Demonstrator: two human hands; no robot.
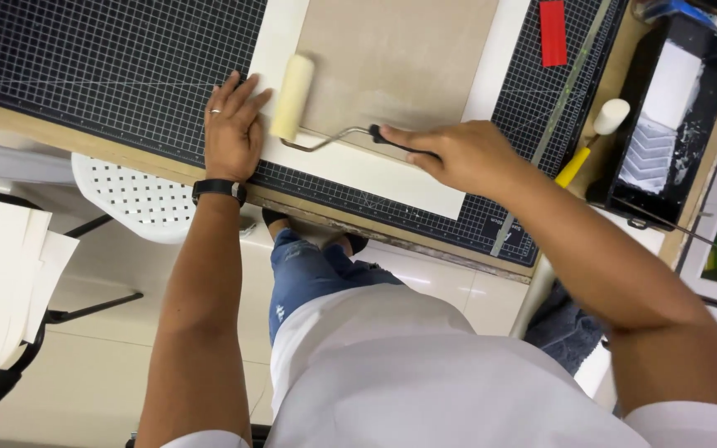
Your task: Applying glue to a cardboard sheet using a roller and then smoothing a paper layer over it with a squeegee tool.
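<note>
My right hand (466,156) grips the black handle of a small paint roller (293,97); its cream sleeve rests on a white sheet (375,174) that carries a beige, coated-looking board (400,58). My left hand (231,126) lies flat, fingers spread, on the dark gridded cutting mat (109,66), with its fingertips touching the sheet's left edge. I wear a ring and a black wristband on that arm.
A black tray (665,116) with white paste and a second roller (599,133) with a yellow handle sit at the right. A red flat piece (553,31) lies on the mat. A metal ruler (558,108) crosses the mat. A white perforated stool (130,199) stands below the table edge; paper stack (2,274) at left.
</note>
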